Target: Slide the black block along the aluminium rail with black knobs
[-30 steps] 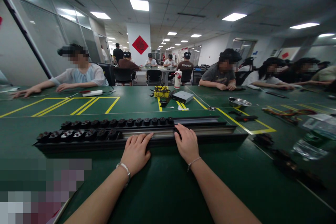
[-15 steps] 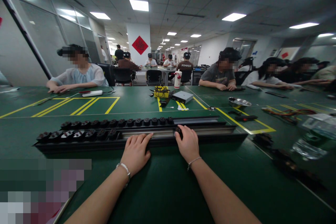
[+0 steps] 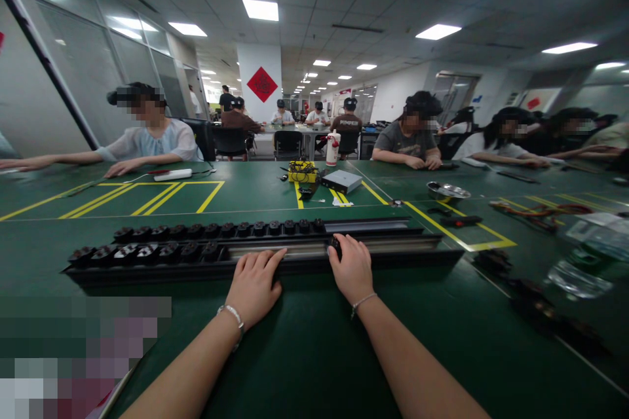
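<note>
Two long black power tracks point(image 3: 413, 258) lie side by side across the table in front of me. Black socket modules point(image 3: 168, 252) fill the left part of the near track, and more sockets point(image 3: 259, 228) line the far one. My left hand point(image 3: 255, 285) rests over the near track's front wall, fingers stretched along its top and thumb spread in front. Between the thumb and fingers of my right hand point(image 3: 351, 266) is a small black socket module point(image 3: 335, 245), at the channel of the near track. My right fingers partly hide it.
A yellow box with black cables point(image 3: 302, 172), a grey box point(image 3: 341, 181) and a metal bowl point(image 3: 448, 191) stand beyond the tracks. Black parts point(image 3: 533, 304) and a plastic bottle point(image 3: 582, 275) lie at right. Several people sit around the table, one point(image 3: 152, 137) at far left.
My hands, the tracks and the held socket module show no visible movement. The person at far left has stretched an arm out to the left.
</note>
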Tool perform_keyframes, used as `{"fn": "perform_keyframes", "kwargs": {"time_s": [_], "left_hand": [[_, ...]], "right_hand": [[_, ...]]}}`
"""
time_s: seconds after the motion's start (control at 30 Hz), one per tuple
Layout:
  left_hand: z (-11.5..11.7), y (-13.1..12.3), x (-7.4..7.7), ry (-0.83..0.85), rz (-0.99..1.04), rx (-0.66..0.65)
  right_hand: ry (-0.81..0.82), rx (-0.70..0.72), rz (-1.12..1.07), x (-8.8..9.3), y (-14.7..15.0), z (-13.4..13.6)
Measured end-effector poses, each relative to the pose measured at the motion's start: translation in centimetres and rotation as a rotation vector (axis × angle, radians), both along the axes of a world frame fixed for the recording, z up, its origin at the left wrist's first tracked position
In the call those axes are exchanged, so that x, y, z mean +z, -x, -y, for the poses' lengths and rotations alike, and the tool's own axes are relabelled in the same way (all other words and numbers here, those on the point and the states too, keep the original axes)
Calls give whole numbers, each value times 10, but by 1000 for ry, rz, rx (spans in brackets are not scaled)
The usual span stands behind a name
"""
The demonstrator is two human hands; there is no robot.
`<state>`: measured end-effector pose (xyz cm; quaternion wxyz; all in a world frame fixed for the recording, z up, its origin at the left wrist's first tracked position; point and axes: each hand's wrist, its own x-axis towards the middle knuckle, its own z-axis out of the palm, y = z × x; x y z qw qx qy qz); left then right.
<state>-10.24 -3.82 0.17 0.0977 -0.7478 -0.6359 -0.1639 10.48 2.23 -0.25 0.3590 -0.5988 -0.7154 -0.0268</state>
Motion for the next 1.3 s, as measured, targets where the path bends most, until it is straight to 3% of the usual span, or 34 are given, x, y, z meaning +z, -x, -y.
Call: {"fn": "perform_keyframes", "kwargs": {"time_s": [1.3], "left_hand": [[0, -1, 1, 14, 10, 9]], "right_hand": [[-28, -32, -1, -3, -1, -1]]}}
